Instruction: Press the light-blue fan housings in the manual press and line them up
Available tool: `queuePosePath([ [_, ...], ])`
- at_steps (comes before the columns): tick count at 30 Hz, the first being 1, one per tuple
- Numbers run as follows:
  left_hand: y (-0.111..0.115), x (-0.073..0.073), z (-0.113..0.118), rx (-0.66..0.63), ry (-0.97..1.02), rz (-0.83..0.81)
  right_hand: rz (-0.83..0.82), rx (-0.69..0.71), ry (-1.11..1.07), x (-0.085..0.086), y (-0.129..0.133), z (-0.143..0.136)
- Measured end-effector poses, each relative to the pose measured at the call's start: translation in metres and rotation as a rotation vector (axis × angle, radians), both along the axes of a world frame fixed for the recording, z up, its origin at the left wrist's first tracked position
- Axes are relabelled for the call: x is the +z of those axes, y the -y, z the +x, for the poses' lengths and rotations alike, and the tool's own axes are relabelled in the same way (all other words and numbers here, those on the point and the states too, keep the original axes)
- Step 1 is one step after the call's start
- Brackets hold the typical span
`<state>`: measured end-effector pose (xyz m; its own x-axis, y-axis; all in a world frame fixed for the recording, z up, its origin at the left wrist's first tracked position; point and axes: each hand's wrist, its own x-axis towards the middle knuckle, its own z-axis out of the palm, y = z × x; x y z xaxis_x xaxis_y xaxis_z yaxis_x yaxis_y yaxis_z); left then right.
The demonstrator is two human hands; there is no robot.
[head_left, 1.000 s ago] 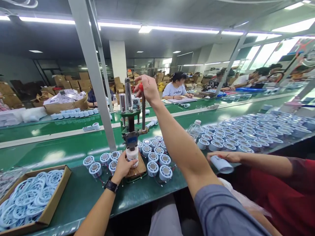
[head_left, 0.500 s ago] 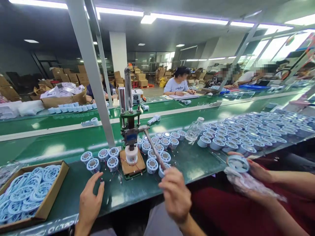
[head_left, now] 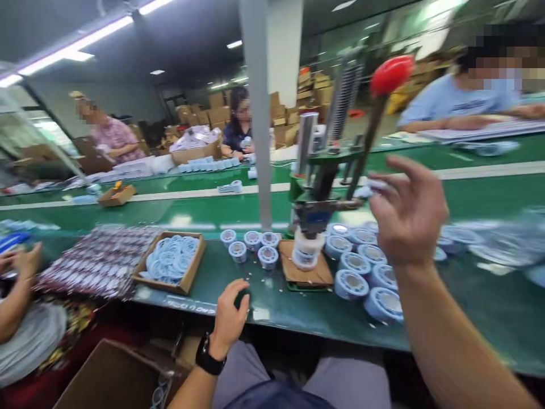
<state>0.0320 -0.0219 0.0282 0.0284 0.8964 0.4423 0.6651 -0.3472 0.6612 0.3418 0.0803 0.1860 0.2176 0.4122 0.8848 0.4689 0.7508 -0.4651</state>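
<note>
Left hand (head_left: 232,315): lower centre, thumb and fingers apart, nothing visibly held.
Right hand (head_left: 411,210): right of centre, fingers loosely spread, below the red knob (head_left: 392,75).
Press lever (head_left: 369,139): upper right; probably stiff, best gripped at the knob.
Blue housings (head_left: 352,284): centre to right; likely light, rigid, best held by side walls.

Right of centre, the metal press (head_left: 317,213) has a glossy red knob (head_left: 389,76); lower middle, smooth, shiny green tabletop (head_left: 264,289); left, matt cardboard box (head_left: 195,267).
</note>
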Motion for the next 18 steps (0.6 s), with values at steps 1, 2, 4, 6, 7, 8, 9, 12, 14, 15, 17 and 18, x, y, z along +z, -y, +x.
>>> queuePosePath([
  [1, -0.007, 0.008, -0.013, 0.048, -0.041, 0.02, -0.046, -0.055, -0.071, -0.036, 0.009, -0.01],
  [2, -0.016, 0.018, -0.028, 0.109, -0.096, 0.043, -0.167, -0.082, -0.102, -0.069, 0.017, -0.021],
  [4, -0.039, 0.042, -0.065, 0.243, -0.219, 0.075, -0.415, -0.087, -0.105, -0.122, 0.022, -0.042],
  [6, -0.065, 0.064, -0.102, 0.327, -0.284, 0.075, -0.618, -0.076, -0.109, -0.149, 0.018, -0.06],
  [7, -0.078, 0.072, -0.118, 0.338, -0.297, 0.064, -0.672, -0.081, -0.131, -0.154, 0.014, -0.067],
  [8, -0.09, 0.078, -0.131, 0.334, -0.301, 0.048, -0.689, -0.097, -0.166, -0.155, 0.01, -0.072],
  [9, -0.1, 0.081, -0.141, 0.323, -0.304, 0.03, -0.679, -0.114, -0.201, -0.154, 0.008, -0.076],
  [12, -0.124, 0.081, -0.152, 0.284, -0.299, -0.025, -0.6, -0.165, -0.238, -0.144, 0.015, -0.082],
  [14, -0.133, 0.08, -0.154, 0.277, -0.287, -0.045, -0.551, -0.203, -0.181, -0.142, 0.034, -0.081],
  [15, -0.136, 0.08, -0.155, 0.276, -0.28, -0.05, -0.521, -0.238, -0.141, -0.142, 0.046, -0.077],
  [17, -0.138, 0.084, -0.157, 0.287, -0.271, -0.043, -0.45, -0.37, -0.081, -0.143, 0.073, -0.058],
  [18, -0.136, 0.087, -0.157, 0.299, -0.271, -0.031, -0.418, -0.474, -0.078, -0.144, 0.086, -0.04],
])
